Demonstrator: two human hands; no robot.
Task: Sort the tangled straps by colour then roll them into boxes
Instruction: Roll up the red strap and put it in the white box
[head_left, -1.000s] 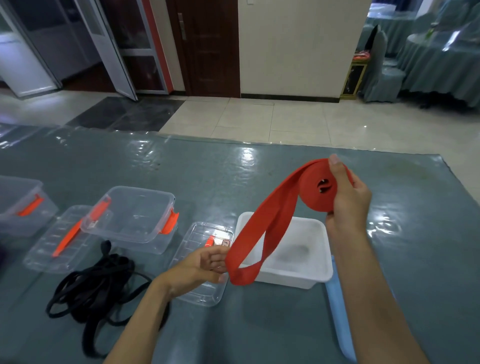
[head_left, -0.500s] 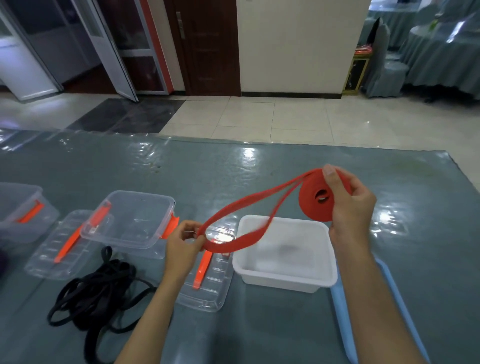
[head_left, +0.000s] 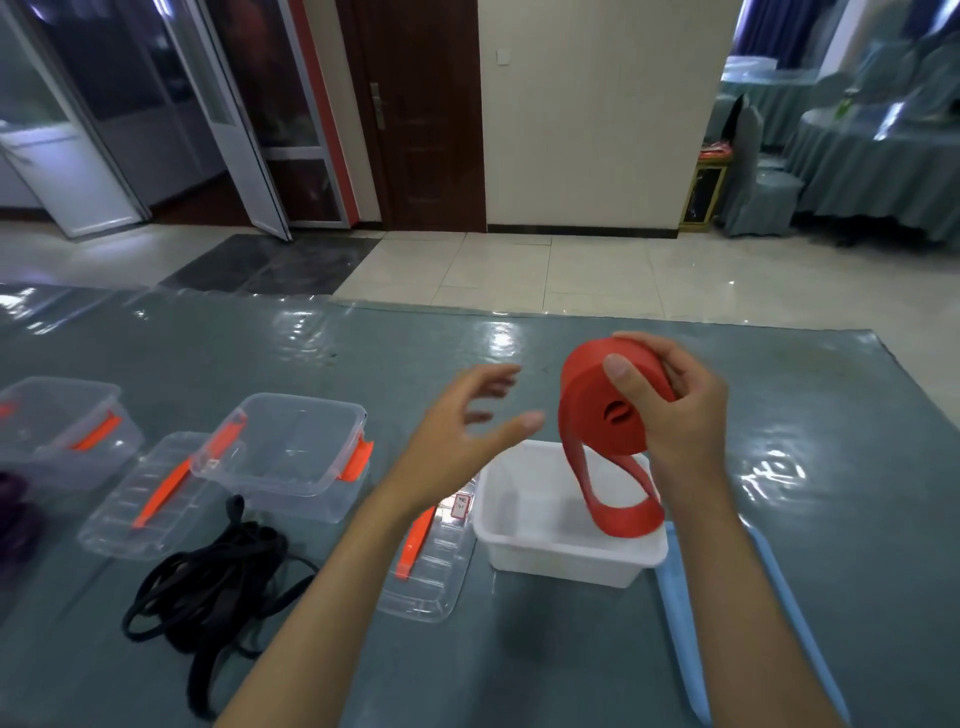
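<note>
Here, right hand (head_left: 675, 415) gripping rolled red strap (head_left: 597, 410), loose loop hanging over white box (head_left: 566, 545), left hand (head_left: 462, 431) spread, empty.

right hand (head_left: 680, 415): grips red strap roll (head_left: 597, 400), short loose loop hanging over white box (head_left: 566, 551)
left hand (head_left: 467, 421): fingers spread, holding nothing, beside roll
black straps (head_left: 208, 587): tangled pile on table (head_left: 857, 493)
clear box (head_left: 291, 457): lid off
blue lid (head_left: 680, 623): right of white box

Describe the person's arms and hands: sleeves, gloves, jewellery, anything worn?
Both forearms are bare up to the frame edge: no sleeves in view. The left hand and right hand wear no gloves, and no rings, watch or wristbands show. Fingernails look short and unpainted.
</note>
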